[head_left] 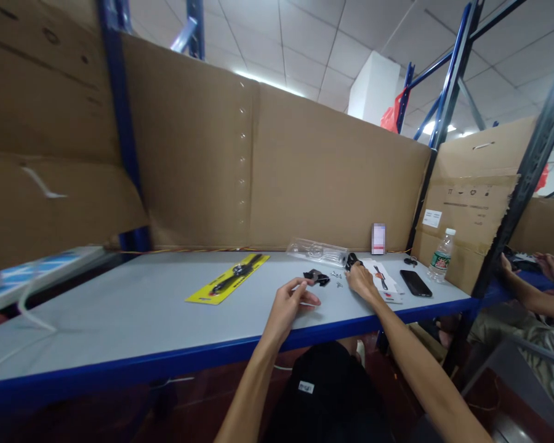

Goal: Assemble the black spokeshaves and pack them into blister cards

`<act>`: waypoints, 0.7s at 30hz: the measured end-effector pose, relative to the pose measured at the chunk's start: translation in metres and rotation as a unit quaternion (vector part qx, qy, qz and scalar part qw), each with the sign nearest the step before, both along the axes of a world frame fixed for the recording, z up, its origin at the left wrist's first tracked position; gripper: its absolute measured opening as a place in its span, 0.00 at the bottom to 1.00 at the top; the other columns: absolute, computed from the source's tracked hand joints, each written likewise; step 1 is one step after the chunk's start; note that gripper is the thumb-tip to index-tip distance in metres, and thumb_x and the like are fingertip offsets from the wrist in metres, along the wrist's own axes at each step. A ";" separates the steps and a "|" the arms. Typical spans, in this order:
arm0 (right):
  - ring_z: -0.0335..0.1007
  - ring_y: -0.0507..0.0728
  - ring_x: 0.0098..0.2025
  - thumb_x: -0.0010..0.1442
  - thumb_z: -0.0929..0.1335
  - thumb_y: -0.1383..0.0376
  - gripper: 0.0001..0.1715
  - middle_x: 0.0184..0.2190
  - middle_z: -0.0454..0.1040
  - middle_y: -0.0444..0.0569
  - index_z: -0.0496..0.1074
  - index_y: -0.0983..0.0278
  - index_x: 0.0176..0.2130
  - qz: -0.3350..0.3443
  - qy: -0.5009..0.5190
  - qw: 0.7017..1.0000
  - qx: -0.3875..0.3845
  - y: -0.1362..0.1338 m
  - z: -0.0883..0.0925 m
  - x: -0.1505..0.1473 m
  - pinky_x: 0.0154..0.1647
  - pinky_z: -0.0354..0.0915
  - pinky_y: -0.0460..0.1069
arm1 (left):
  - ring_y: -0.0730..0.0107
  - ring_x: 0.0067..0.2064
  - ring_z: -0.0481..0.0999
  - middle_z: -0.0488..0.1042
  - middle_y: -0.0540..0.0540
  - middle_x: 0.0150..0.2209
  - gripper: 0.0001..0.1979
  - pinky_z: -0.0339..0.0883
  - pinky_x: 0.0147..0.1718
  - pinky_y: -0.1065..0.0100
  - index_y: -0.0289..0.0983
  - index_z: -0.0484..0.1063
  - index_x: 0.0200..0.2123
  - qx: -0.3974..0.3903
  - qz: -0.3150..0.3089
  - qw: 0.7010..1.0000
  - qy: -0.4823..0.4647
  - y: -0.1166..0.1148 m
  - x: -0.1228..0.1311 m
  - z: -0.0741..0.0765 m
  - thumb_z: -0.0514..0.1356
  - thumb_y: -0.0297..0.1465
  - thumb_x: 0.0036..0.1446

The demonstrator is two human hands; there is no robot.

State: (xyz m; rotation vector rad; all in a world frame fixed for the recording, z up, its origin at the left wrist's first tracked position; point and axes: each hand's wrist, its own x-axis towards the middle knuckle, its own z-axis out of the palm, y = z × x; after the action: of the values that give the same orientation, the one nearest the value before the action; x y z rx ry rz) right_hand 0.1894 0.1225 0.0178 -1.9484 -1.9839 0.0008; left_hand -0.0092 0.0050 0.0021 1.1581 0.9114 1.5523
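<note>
My left hand (296,298) has its thumb and forefinger at a small black part (317,277), with the other fingers loosely curled below it. To the right, my right hand (362,282) is closed round a black object (351,261) near the printed sheets. Several small metal pieces (337,277) lie on the table between the two hands. Behind them rests a clear plastic blister shell (317,251). A yellow card with a black tool on it (228,280) lies further left.
A printed sheet (382,280), a black phone (415,283) and a water bottle (442,257) are at the right. An upright phone (378,239) leans at the cardboard wall (332,178). A white power strip (37,274) is far left. Another person's hands (551,269) show at far right.
</note>
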 end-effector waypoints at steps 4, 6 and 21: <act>0.77 0.66 0.48 0.70 0.63 0.57 0.23 0.44 0.79 0.64 0.69 0.69 0.57 -0.008 0.022 0.998 0.062 -0.039 -0.016 0.015 0.42 0.64 0.52 | 0.61 0.25 0.79 0.75 0.46 0.19 0.21 0.70 0.26 0.67 0.34 0.74 0.37 0.023 0.017 1.000 0.010 0.001 0.003 -0.005 0.64 0.46 0.50; 0.77 0.64 0.43 0.70 0.61 0.57 0.18 0.39 0.80 0.59 0.75 0.63 0.46 -0.008 0.048 0.996 0.077 -0.052 -0.026 0.023 0.38 0.62 0.50 | 0.60 0.26 0.79 0.72 0.49 0.16 0.17 0.70 0.27 0.67 0.35 0.74 0.38 0.038 0.033 0.999 0.019 0.002 0.006 -0.009 0.61 0.42 0.51; 0.63 0.58 0.26 0.63 0.62 0.51 0.28 0.18 0.69 0.48 0.62 0.59 0.16 0.042 0.243 0.963 0.112 -0.067 -0.032 0.028 0.28 0.50 0.50 | 0.27 0.64 0.60 0.72 0.20 0.51 0.16 0.54 0.55 0.41 0.36 0.68 0.33 -0.112 0.413 0.810 0.401 0.082 -0.129 0.013 0.70 0.30 0.43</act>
State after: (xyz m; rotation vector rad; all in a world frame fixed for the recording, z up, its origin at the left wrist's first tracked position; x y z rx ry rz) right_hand 0.2175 0.0560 -0.0142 -1.5381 -1.6559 0.2420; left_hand -0.1381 0.0868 0.0151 1.3303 2.3530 1.4837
